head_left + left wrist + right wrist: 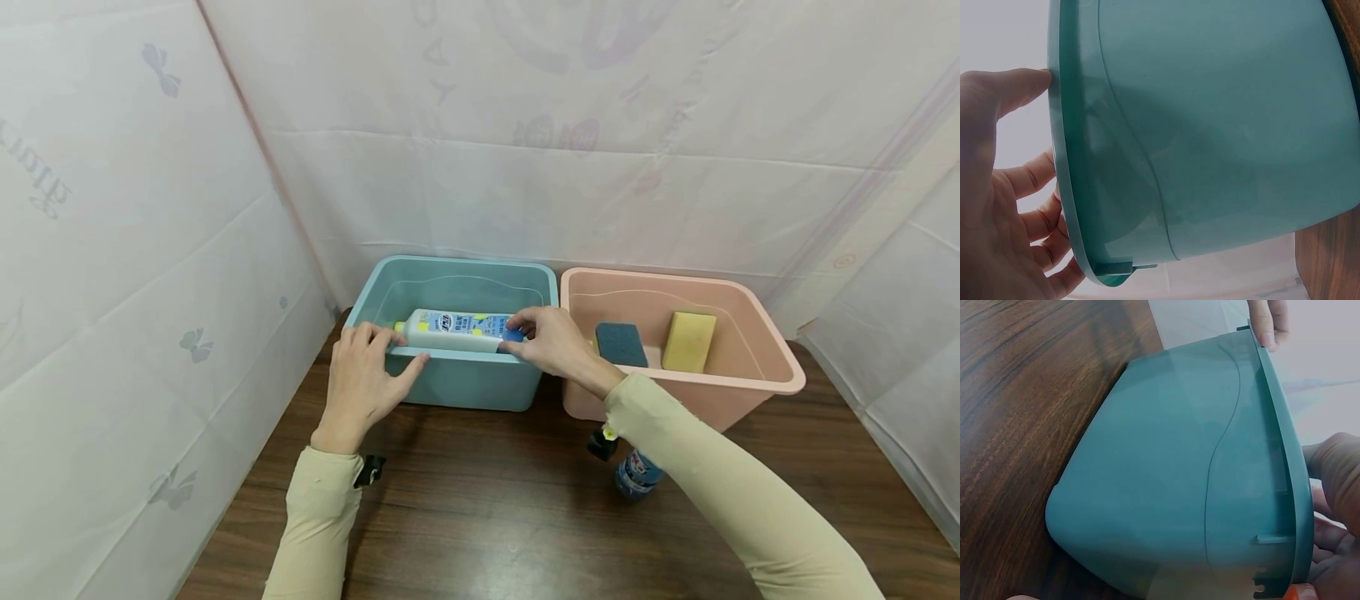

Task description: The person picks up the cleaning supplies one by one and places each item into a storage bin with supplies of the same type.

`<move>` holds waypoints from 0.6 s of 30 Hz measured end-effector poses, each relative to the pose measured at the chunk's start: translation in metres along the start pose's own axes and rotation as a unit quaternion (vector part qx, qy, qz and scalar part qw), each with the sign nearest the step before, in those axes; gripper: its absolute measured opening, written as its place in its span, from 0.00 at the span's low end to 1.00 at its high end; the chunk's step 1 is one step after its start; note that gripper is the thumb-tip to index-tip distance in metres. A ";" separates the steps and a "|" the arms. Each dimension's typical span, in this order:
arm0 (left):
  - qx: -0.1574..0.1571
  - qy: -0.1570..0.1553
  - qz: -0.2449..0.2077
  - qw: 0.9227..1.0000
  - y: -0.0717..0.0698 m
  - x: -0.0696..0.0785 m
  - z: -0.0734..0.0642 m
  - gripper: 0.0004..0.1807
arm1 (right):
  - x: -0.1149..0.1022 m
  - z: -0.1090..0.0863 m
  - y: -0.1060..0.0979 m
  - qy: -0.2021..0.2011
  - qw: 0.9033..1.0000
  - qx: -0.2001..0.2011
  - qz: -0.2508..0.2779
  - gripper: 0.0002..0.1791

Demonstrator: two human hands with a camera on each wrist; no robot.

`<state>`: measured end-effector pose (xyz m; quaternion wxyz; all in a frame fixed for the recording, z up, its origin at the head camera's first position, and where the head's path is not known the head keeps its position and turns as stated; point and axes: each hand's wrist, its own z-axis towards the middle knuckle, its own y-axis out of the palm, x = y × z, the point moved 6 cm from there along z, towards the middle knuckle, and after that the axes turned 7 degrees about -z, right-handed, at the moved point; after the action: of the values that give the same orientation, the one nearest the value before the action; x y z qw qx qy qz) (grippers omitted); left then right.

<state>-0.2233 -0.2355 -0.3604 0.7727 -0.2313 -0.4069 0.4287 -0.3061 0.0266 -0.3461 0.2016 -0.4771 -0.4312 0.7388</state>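
Note:
A white cleaner bottle (442, 337) with a blue label and yellow-green cap lies on its side in the blue bin (465, 379), just behind the front rim. My left hand (362, 379) reaches over the bin's front left corner, fingertips at the bottle's cap end. Its thumb is spread away, with the tip at the rim in the left wrist view. At the opposite end, my right hand (551, 340) pinches the bottle's blue part between thumb and fingers. From the right wrist, the bin's wall hides the bottle, and the right hand (1341, 487) shows beyond the rim.
Right beside the blue bin stands a pink bin (727, 312) holding a dark scouring pad (621, 344) and a yellow sponge (688, 342). A blue-labelled container (637, 475) is on the wooden table (480, 500), partly behind my right sleeve. White sheeting (450, 192) closes off the back and sides.

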 end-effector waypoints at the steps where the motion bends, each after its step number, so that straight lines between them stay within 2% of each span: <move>1: 0.000 0.000 0.000 1.000 0.000 0.000 0.000 0.22 | 0.000 0.000 0.000 0.000 1.000 0.000 0.000 0.20; 8: -0.001 0.001 0.003 1.000 0.000 0.001 0.002 0.22 | 0.000 -0.001 -0.002 0.003 1.000 0.003 -0.007 0.21; 18: -0.003 0.001 0.002 1.000 0.003 0.001 0.002 0.22 | -0.002 -0.007 -0.005 -0.013 1.000 0.016 -0.009 0.18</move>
<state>-0.2258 -0.2330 -0.3604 0.7717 -0.2349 -0.4072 0.4283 -0.2995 0.0316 -0.3424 0.2101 -0.4605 -0.4262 0.7498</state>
